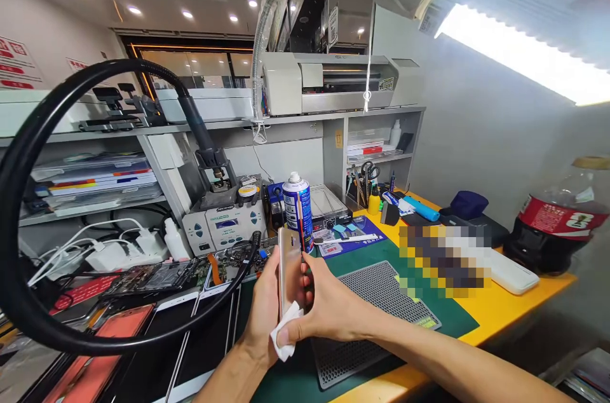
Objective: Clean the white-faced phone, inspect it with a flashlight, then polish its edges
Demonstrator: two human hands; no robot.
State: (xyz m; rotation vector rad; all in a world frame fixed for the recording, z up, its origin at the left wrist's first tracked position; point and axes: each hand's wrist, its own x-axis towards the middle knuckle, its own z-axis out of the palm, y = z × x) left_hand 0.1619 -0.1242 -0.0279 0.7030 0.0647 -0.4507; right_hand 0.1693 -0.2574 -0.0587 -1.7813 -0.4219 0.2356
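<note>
A gold smartphone [291, 266] stands tilted upright before me, its back partly turned to the right. My left hand [261, 301] is wrapped round the phone's left side. A crumpled white tissue [286, 332] sits under the thumb of my right hand [326, 304], pressed against the phone's lower end. The right fingers curl near the phone's right edge, and whether they also grip it is hard to tell. Beneath the hands lie a grey perforated mat [366, 307] and a green work mat [457, 321].
Behind the phone stands a blue spray can [298, 206]. A black hose [19, 199] loops across the left, over several dark phone screens [162, 333]. A toothbrush [350, 239] lies at the back. At right stand a cola bottle [555, 218] and a white power bank [512, 271].
</note>
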